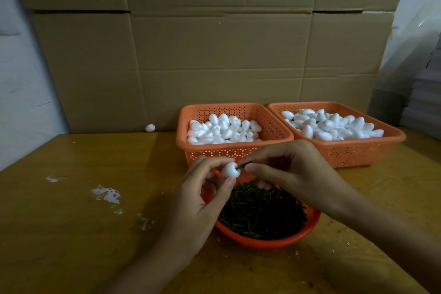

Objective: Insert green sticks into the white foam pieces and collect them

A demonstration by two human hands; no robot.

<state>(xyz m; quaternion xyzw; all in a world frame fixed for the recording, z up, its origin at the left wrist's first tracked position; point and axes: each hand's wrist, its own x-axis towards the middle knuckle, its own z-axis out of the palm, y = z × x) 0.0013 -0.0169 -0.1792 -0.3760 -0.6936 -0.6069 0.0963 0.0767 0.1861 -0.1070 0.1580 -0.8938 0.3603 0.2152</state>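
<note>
Above the round orange plastic bowl [269, 243] of dark green sticks [262, 212] on the wooden surface [95, 222], the left hand [205, 196] is pinching a small white egg-shaped foam piece [229, 170] while the right hand [293, 174] is pinching a short green stick [245, 164] against it.

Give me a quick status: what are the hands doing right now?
Left hand pinches foam piece. Right hand pinches green stick, tip at the foam piece. Nothing in the way.
</note>
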